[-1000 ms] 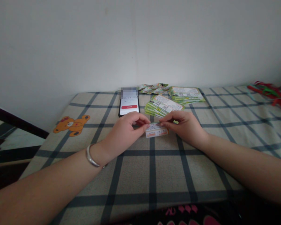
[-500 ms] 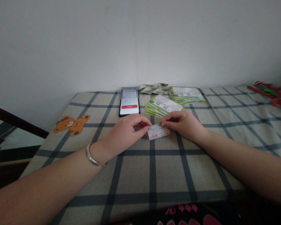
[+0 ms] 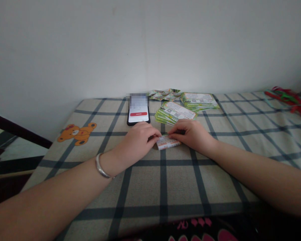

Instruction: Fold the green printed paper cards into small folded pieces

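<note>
1. The small white paper piece with orange and dark print [image 3: 168,143] is between the hands, over the middle of the cloth, near the fanned leaflets. Whether its near edge touches the cloth, I cannot tell.
2. The left hand [image 3: 141,138] has thumb and fingers together, clamped on the paper's far left corner.
3. The right hand [image 3: 192,133] pinches the paper's far edge, farther right. Holding it at 2 places probably keeps it taut and controls its bend.
4. Just far of the right hand lies a fan of green-and-white printed paper leaflets [image 3: 178,112], probably placed there for easy reach.
5. Farther right sits a green-and-white stack of similar leaflets [image 3: 200,99]; to its left, by the wall, are green-and-white folded paper pieces [image 3: 165,95], perhaps set back to leave working room.
6. A black-edged phone with a lit screen [image 3: 139,116] lies far of the left hand, its display facing up, likely to be glanced at.
7. Against the frame 0.5 s ago, the paper shows a bend across it and a shallower near face. The left hand has shifted slightly right; the leaflets and phone have stayed put.
</note>
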Demonstrator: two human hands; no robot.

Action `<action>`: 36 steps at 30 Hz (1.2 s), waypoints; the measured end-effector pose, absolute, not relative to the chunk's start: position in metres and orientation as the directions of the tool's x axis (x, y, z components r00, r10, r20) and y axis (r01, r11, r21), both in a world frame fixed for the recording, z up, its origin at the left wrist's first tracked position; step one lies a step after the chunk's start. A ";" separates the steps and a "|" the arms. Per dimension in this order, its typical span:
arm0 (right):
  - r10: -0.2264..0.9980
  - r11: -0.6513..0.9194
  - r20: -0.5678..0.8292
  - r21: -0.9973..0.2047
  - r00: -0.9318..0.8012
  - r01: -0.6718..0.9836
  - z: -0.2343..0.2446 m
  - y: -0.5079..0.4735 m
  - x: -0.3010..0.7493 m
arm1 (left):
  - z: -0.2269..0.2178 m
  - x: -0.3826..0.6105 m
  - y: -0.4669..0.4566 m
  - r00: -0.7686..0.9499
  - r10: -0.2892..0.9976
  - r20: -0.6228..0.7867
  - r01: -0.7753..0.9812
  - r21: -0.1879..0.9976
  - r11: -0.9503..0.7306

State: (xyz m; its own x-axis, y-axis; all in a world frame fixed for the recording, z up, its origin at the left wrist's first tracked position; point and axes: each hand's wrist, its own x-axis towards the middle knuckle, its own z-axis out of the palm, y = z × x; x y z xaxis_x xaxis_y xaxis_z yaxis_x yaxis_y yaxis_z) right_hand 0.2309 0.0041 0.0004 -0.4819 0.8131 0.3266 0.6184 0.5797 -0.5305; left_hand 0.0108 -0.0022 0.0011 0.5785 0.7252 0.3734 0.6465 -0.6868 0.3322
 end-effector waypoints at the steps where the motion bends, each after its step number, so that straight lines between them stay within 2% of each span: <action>1: 0.808 0.588 0.331 -0.516 -0.488 0.624 0.001 0.005 0.231 | 0.000 0.011 -0.002 0.586 0.715 0.380 0.640 0.324 -0.697; 7: 0.795 0.606 0.337 -0.451 -0.504 0.655 0.000 0.008 0.231 | -0.001 0.012 -0.003 0.612 0.687 0.392 0.634 0.276 -0.722; 16: 0.808 0.589 0.324 -0.434 -0.492 0.682 -0.002 0.011 0.232 | 0.001 0.011 -0.004 0.628 0.696 0.348 0.662 0.232 -0.713; 23: 0.755 0.656 0.350 -0.415 -0.554 0.631 -0.003 0.014 0.234 | 0.002 0.012 -0.004 0.650 0.666 0.365 0.659 0.166 -0.734; 27: 0.710 0.702 0.340 -0.407 -0.616 0.584 -0.002 0.014 0.235 | 0.005 0.013 -0.003 0.713 0.622 0.322 0.614 0.142 -0.777; 33: 0.684 0.729 0.359 -0.320 -0.635 0.605 0.001 0.013 0.235 | 0.007 0.007 -0.002 0.815 0.516 0.263 0.533 0.008 -0.846; 36: 0.655 0.754 0.401 -0.290 -0.641 0.590 0.003 0.012 0.236 | 0.009 0.004 -0.006 0.824 0.518 0.230 0.542 -0.048 -0.839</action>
